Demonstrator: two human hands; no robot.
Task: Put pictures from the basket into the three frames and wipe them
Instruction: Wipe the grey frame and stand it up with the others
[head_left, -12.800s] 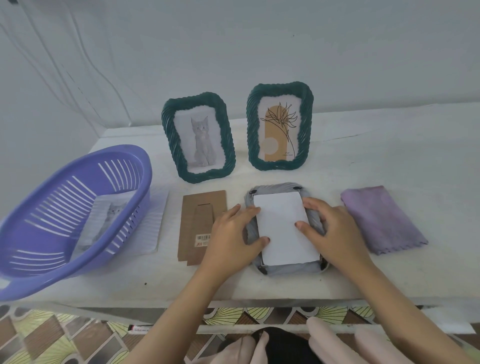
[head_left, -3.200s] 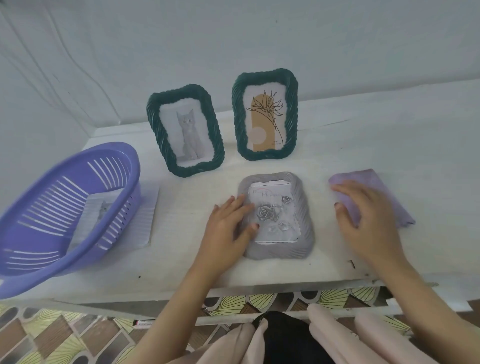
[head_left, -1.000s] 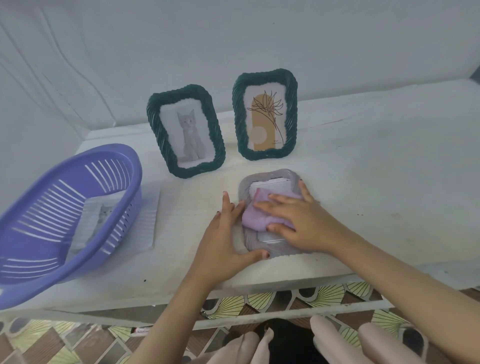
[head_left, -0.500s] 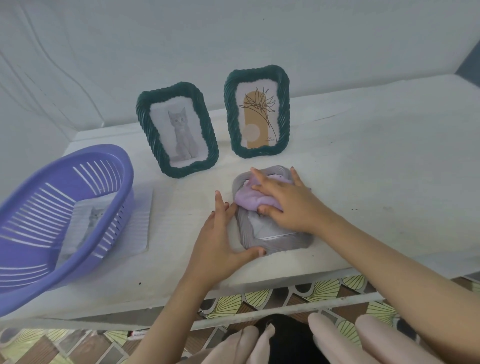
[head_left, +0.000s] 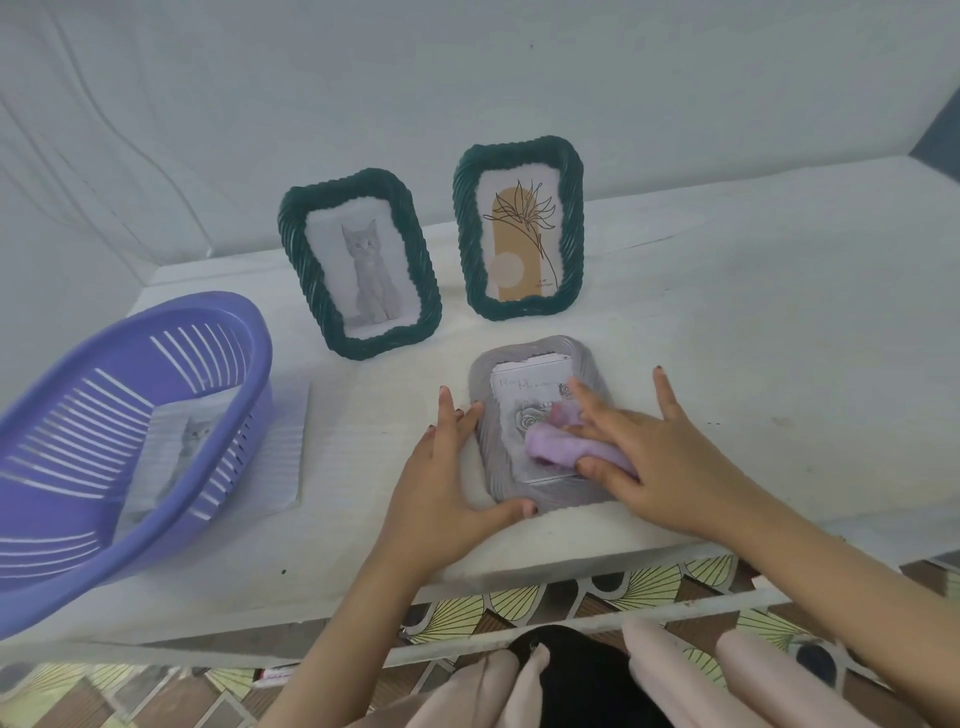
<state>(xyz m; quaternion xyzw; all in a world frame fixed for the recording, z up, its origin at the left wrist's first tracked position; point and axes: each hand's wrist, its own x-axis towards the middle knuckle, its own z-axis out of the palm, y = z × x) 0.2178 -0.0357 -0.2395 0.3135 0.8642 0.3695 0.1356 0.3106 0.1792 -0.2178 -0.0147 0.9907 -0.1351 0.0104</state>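
**Change noted.** Since half a second earlier, the cloth (head_left: 558, 449) has been carried from the upper end of the grey frame (head_left: 530, 349) down to its lower right part. The upper glass and the line of writing on the picture are now uncovered.

**Position.** The grey frame lies flat and face up near the front edge of the counter (head_left: 753, 312). It is in front of the cat frame (head_left: 291, 234) and the plant frame (head_left: 571, 208), which both stand upright and are filled. The basket (head_left: 78, 545) sits well apart at the left, and one picture (head_left: 187, 447) is seen inside it.

**Hands.** The left hand (head_left: 441, 493) grips nothing. Its fingers (head_left: 447, 421) are laid straight along the frame's left edge, and the thumb is set against the lower left corner. The right hand (head_left: 665, 457) is spread, its fingers nearly straight. The bunched cloth is pressed onto the glass beneath them.

**Assessment.** The step in hand is judged to be the wiping of the third frame.

- Light, even pressure is advised, since a hard push could shift the picture or slide the frame.
- The left-hand brace should be maintained, as the frame lies close to the counter's edge.
- The bunched cloth offers only a small contact patch, so fuller coverage would be had if it were flattened.
- Overlapping strokes along the full length of the glass are recommended.
- The strip beside the bracing hand and the ribbed rim are the parts most likely to be missed.
- Whether the upright frames have been wiped cannot be told.
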